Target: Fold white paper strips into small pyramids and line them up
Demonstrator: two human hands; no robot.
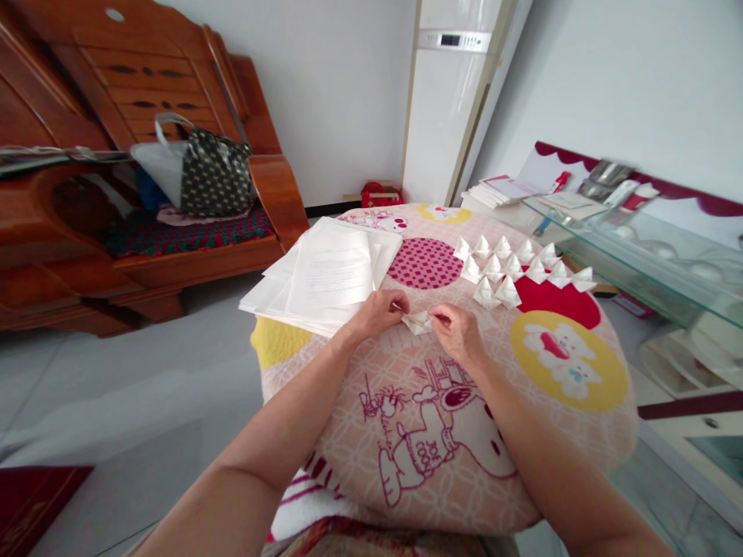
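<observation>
Between my two hands is a small folded white paper boat [416, 322], just above the cloth-covered table. My left hand [384, 311] pinches its left end, and the fingers of my right hand [456, 329] are closed on its right end. To the right, several finished-looking paper boats [492, 268] stand in rows on the cloth. Left of my hands lies a stack of white paper sheets [333, 271]; the top sheet has printed lines of text.
A patterned pink tablecloth [371, 371] covers the round table. Right of it stands a glass-topped side table [644, 259] with papers, cups and bowls. At left a wooden bench [203, 255] holds a dotted bag [214, 174]. A tall white appliance [444, 116] stands behind.
</observation>
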